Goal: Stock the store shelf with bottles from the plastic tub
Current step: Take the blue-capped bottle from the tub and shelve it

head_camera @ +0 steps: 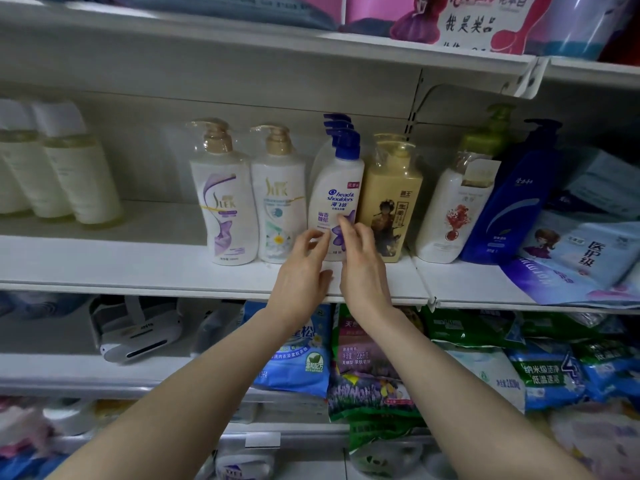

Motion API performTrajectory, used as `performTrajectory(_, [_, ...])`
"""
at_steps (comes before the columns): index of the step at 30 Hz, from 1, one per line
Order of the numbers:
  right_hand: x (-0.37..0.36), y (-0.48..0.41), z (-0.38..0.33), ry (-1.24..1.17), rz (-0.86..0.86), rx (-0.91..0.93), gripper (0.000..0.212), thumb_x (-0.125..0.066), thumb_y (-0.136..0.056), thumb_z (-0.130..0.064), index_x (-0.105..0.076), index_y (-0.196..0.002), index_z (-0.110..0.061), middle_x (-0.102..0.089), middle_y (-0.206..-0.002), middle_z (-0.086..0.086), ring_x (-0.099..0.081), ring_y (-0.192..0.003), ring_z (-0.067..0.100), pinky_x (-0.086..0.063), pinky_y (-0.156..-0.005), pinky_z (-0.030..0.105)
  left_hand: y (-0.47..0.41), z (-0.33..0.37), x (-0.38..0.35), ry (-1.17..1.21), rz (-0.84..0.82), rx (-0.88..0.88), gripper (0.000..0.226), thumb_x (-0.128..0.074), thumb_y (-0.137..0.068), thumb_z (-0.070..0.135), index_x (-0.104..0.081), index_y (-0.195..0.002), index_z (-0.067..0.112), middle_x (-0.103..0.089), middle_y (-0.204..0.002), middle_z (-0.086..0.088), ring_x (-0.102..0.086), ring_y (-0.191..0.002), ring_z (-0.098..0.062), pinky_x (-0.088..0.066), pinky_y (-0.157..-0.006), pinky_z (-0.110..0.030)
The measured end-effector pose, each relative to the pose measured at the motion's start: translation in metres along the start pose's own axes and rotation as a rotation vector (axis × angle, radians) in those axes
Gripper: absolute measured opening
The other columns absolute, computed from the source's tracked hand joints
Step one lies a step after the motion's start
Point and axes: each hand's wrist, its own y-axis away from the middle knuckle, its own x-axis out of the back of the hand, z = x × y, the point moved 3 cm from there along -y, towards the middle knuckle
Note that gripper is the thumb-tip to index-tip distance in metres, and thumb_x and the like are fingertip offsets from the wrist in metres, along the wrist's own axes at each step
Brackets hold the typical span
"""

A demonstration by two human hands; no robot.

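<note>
A white shampoo bottle with a blue pump (337,199) stands upright on the white store shelf (145,268), between a white bottle with a gold pump (278,199) and a yellow bottle (393,199). More blue pumps show behind it. My left hand (303,271) and my right hand (362,265) reach to its base, fingers spread and curled at its lower front, touching or nearly touching it. Neither hand clearly grips it. The plastic tub is out of view.
Another gold-pump bottle (227,195) stands further left, pale tubes (62,178) at far left. To the right are a white bottle (453,206), a leaning blue bottle (509,202) and blue packs (581,251). Detergent bags (374,362) fill the shelf below.
</note>
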Motion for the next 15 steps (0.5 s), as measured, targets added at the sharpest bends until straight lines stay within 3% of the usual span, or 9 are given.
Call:
performTrajectory(4, [0.003, 0.0, -0.002, -0.018, -0.052, -0.022, 0.092, -0.063, -0.082, 0.011, -0.024, -0.157, -0.025, -0.03, -0.152, 0.005, -0.052, -0.124, 0.028, -0.046, -0.101, 0.037, -0.001, 0.001, -0.002, 0.01, -0.018, 0.023, 0.067, -0.069, -0.083, 0.002, -0.044, -0.145, 0.008, -0.039, -0.146, -0.012, -0.053, -0.122, -0.026, -0.05, -0.095, -0.036])
performTrajectory(8, [0.005, 0.004, -0.003, -0.075, -0.005, -0.008, 0.074, -0.061, -0.085, 0.011, -0.041, -0.15, -0.019, -0.04, -0.146, 0.005, -0.054, -0.123, 0.025, -0.047, -0.102, 0.035, 0.004, 0.0, 0.002, 0.015, -0.023, 0.082, 0.061, -0.068, -0.087, 0.007, -0.047, -0.144, 0.01, -0.044, -0.146, -0.009, -0.054, -0.122, -0.025, -0.046, -0.099, -0.035])
performTrajectory(15, [0.006, 0.014, -0.023, -0.137, 0.085, 0.022, 0.05, -0.062, -0.088, 0.004, -0.056, -0.135, -0.01, -0.051, -0.133, 0.009, -0.055, -0.122, 0.027, -0.05, -0.099, 0.038, 0.023, -0.014, 0.03, 0.087, 0.108, 0.15, 0.036, -0.065, -0.09, 0.011, -0.064, -0.126, 0.013, -0.059, -0.126, -0.003, -0.062, -0.106, -0.02, -0.054, -0.09, -0.042])
